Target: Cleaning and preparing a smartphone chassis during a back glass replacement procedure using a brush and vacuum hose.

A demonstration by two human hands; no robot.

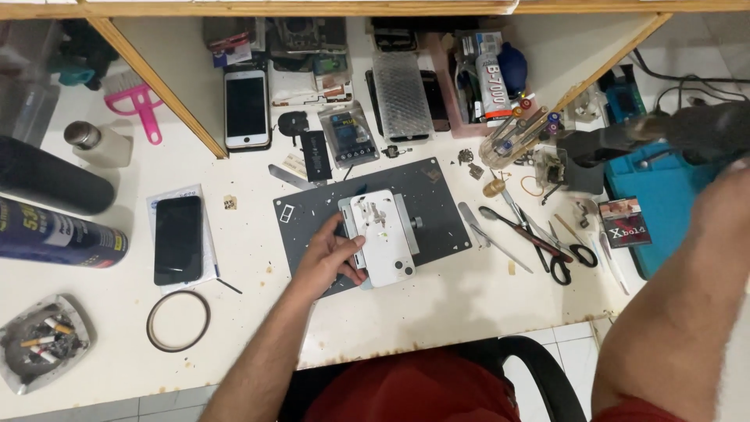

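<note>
A white phone back (387,234) lies clamped in a metal holder on a dark grey work mat (441,191) in the middle of the bench. My left hand (326,262) grips the left side of the phone and holder, fingers curled around its edge. My right hand (723,199) is raised at the far right, blurred, and closed around a dark grey tool (672,133) that reaches left over the blue mat (664,207).
Scissors (558,262) and tweezers (496,242) lie right of the grey mat. A black phone (178,238), a tape ring (178,320), a spray can (58,238) and an ashtray (43,340) sit at the left. Phones and parts crowd the back.
</note>
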